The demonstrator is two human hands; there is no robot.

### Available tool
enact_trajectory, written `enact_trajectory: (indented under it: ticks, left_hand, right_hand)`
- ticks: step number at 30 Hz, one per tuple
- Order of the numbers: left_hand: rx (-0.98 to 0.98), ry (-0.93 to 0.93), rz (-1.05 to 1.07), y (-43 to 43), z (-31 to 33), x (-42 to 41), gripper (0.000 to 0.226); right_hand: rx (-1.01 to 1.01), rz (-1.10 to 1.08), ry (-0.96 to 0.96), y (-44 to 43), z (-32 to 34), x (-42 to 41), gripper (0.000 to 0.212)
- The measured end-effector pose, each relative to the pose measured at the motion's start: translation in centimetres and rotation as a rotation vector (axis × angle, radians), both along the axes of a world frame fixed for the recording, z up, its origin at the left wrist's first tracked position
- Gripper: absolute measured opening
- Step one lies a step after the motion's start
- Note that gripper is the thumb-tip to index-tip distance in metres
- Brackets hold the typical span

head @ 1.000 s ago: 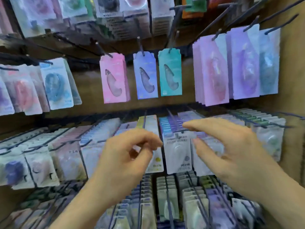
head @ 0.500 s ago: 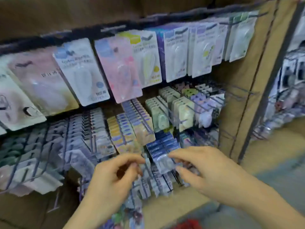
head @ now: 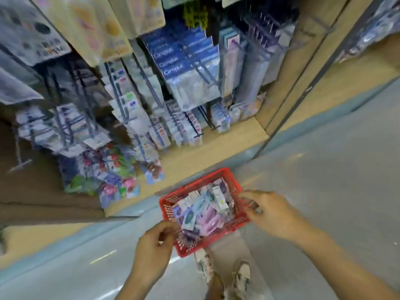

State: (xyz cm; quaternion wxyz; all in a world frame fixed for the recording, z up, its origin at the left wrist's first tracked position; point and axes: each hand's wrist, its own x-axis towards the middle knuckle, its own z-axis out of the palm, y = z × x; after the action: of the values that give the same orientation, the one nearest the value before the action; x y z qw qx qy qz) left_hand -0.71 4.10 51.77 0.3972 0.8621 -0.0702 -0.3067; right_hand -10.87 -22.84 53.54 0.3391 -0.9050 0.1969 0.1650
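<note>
Two-handed: flanks red basket, mouth up, long axis lower-left to upper-right, with left hand and right hand curled, hold unclear; packets inside, shoes below.

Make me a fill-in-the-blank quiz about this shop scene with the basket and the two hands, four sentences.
1. The basket that both hands reach for is ___ in colour.
2. It stands on the ___, in front of the wooden shelf.
3. The left hand is at its near corner, the right hand at its ___ side.
4. The blue packets hanging above read ___.
Missing words: red; floor; right; Campus.
</note>
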Motion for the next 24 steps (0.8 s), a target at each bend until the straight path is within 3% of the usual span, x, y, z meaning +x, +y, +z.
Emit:
enact_trajectory:
  ticks: [7,12,15,18,22,24]
  left_hand:
    - [0.118,0.198,0.081,-0.5,-15.8,-4.4,0.037]
    - [0.198,0.135,0.063,-1.5,-30.2,-3.2,0.035]
    - [0.307,0.098,-0.037,-1.6,-39.0,-1.4,0.027]
    - [0.401,0.035,-0.134,-1.3,-46.8,1.4,0.040]
    - [0.519,-0.057,-0.360,-1.6,-55.4,5.4,0.092]
    - [0.576,-0.121,-0.426,-1.9,-58.5,7.4,0.105]
  right_hand:
    - [0.158,-0.210,0.160,1.7,-17.0,-4.7,0.053]
    - [0.190,-0.267,0.212,2.2,-31.3,-4.2,0.065]
    - [0.195,-0.272,0.122,2.3,-39.6,-2.4,0.059]
    - [0.206,-0.277,0.074,2.2,-47.2,0.5,0.063]
    - [0.198,-0.280,0.027,1.4,-56.1,3.9,0.068]
    - [0.099,-0.206,0.074,1.0,-59.4,5.2,0.081]
